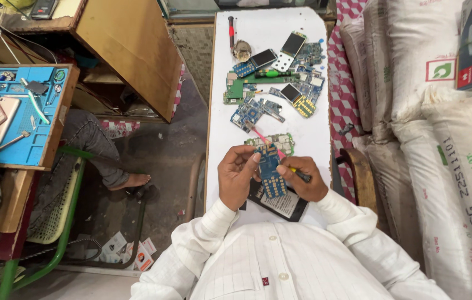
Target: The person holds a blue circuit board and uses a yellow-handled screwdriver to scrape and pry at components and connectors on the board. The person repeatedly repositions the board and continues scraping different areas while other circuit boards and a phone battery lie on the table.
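Note:
My left hand point(237, 175) grips a small blue phone circuit board point(270, 172) with a keypad grid, holding it upright over the white table point(230, 111). My right hand point(305, 178) steadies the board's right edge and also holds a slim tool point(301, 174) with a dark handle. A pink-handled tool point(259, 135) lies just beyond the board, beside a green board point(280, 140). A black flat battery-like piece point(280, 204) lies under my hands.
Several circuit boards, small screens and a green screwdriver point(272, 73) are heaped at the table's far end. A red screwdriver point(231, 30) lies at the back. White sacks point(441, 111) are stacked at right. Another person's leg point(100, 150) and a blue work mat point(19, 111) are at left.

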`<state>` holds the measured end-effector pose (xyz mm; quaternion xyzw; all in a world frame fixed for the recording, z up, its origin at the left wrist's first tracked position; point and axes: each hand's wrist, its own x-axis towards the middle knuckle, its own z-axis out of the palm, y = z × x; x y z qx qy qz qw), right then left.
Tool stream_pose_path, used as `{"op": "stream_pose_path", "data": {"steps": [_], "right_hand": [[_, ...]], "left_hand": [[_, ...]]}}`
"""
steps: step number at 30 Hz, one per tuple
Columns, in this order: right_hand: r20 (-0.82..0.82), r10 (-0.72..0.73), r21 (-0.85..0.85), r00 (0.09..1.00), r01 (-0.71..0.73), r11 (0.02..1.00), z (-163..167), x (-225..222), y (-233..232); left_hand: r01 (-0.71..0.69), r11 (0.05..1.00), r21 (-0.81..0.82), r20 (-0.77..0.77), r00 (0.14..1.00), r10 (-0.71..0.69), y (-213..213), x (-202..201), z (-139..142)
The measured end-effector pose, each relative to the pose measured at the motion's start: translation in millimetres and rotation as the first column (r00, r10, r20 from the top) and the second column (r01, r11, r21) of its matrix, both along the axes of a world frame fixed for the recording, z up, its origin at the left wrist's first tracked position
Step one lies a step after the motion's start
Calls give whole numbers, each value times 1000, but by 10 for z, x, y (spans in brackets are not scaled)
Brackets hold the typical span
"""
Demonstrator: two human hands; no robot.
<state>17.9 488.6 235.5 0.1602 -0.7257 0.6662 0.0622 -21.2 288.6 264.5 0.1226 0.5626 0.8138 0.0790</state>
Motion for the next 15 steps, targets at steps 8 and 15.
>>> {"op": "stream_pose_path", "data": {"steps": [8,15], "right_hand": [[94,-38,-59,995,44,997,-104,80,58],[97,-79,-58,992,84,995,-87,122,65]], "left_hand": [[165,975,-148,-67,982,-177,-56,166,40],[201,932,-301,-170,951,-259,-79,246,161]]}}
